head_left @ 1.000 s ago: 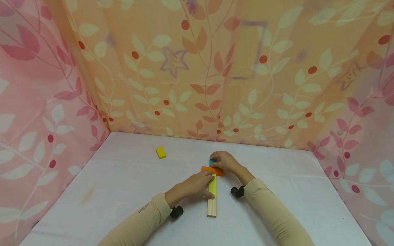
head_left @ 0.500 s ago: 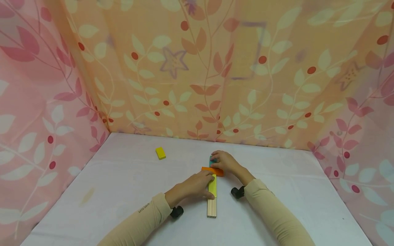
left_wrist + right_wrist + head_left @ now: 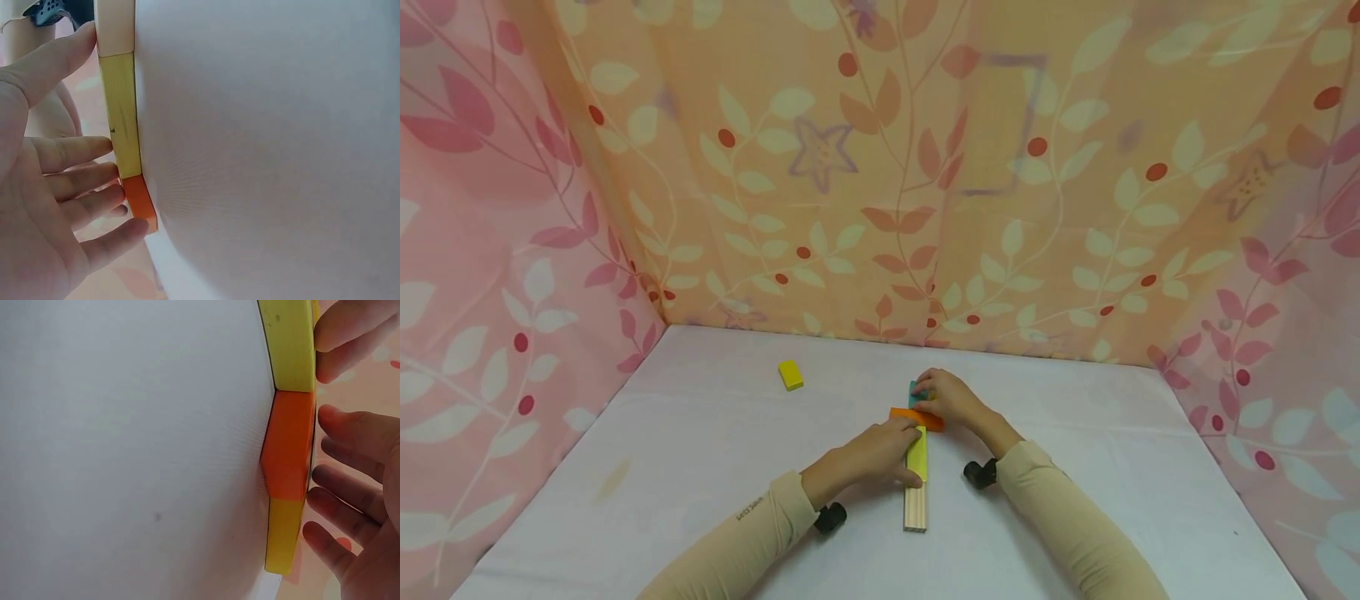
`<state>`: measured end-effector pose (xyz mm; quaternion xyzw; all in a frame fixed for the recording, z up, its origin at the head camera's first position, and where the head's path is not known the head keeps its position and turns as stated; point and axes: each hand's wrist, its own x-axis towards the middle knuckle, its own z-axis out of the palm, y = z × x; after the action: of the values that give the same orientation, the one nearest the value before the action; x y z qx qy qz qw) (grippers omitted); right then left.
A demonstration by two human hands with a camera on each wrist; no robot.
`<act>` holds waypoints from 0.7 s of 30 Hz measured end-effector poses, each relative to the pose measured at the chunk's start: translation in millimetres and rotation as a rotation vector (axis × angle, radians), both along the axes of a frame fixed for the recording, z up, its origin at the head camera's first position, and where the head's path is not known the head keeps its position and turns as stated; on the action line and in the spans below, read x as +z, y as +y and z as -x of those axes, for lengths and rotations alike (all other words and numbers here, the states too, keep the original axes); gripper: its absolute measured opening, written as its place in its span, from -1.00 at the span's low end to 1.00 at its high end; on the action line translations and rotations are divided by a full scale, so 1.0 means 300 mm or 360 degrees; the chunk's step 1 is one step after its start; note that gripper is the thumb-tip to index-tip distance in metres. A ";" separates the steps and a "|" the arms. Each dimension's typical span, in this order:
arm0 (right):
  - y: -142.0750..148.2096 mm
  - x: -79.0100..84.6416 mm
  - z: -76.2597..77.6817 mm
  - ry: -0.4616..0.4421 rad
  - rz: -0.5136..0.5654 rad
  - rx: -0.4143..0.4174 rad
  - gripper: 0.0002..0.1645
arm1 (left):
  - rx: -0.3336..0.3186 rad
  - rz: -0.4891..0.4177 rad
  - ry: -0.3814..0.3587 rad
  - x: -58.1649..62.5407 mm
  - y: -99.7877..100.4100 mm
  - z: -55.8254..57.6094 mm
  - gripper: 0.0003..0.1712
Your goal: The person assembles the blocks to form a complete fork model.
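My left hand (image 3: 880,454) lies over a yellow-green wooden block (image 3: 917,457), its fingers straight. In the left wrist view the thumb is at the plain wood block (image 3: 115,28), and the fingertips reach the yellow-green and orange blocks (image 3: 139,199). The orange block (image 3: 916,418) lies crosswise against the row's far end. Beyond it my right hand (image 3: 953,396) rests over a blue block (image 3: 913,393), partly hidden by the fingers. The right wrist view shows its relaxed fingers along the top edge of the orange block and a deeper yellow block (image 3: 284,537).
A separate yellow block (image 3: 791,375) lies at the back left of the white-covered table (image 3: 700,433). Floral cloth (image 3: 820,208) hangs behind and on both sides. A black wrist camera (image 3: 831,517) sits under the left sleeve, another (image 3: 979,474) under the right.
The right hand has shifted slightly, and a bit of yellow now shows beneath its fingers by the blue block. The left hand and the other blocks stay in place.
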<state>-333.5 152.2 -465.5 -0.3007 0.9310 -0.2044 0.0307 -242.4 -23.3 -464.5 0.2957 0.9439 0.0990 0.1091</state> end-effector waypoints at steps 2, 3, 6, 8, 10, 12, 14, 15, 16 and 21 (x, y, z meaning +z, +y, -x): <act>0.001 0.001 -0.005 -0.0015 0.0003 -0.0010 -0.73 | -0.0012 0.0035 0.0020 0.000 0.000 0.000 -0.09; 0.002 0.002 -0.008 -0.0016 0.0002 -0.0011 -0.73 | -0.0021 0.0052 0.0032 0.000 -0.001 -0.001 -0.10; 0.006 0.002 -0.014 -0.0004 0.0004 -0.0016 -0.73 | -0.0065 0.0094 0.0081 0.005 -0.001 -0.003 -0.15; 0.010 0.004 -0.020 0.0015 0.0005 -0.0009 -0.73 | -0.0088 0.0096 0.0096 0.009 -0.002 -0.006 -0.19; 0.015 0.007 -0.027 0.0027 0.0017 0.0000 -0.73 | -0.0109 0.0091 0.0101 0.013 -0.002 -0.006 -0.21; 0.019 0.009 -0.035 0.0023 0.0037 0.0004 -0.74 | -0.0112 0.0086 0.0100 0.015 -0.005 -0.003 -0.23; 0.026 0.007 -0.045 0.0022 0.0046 0.0021 -0.74 | -0.0114 0.0078 0.0103 0.016 -0.011 0.001 -0.24; 0.029 0.006 -0.051 0.0027 0.0046 0.0036 -0.74 | -0.0117 0.0072 0.0107 0.016 -0.015 0.004 -0.26; 0.033 0.005 -0.058 0.0039 0.0041 0.0053 -0.73 | -0.0115 0.0065 0.0105 0.017 -0.020 0.007 -0.27; 0.048 -0.001 -0.095 0.0107 0.0031 0.0134 -0.72 | -0.0044 -0.0031 0.0057 0.030 -0.060 0.024 -0.29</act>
<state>-305.1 166.6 -465.7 -0.3467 0.9160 -0.2018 0.0050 -249.8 -41.3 -455.3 0.3115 0.9405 0.1011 0.0906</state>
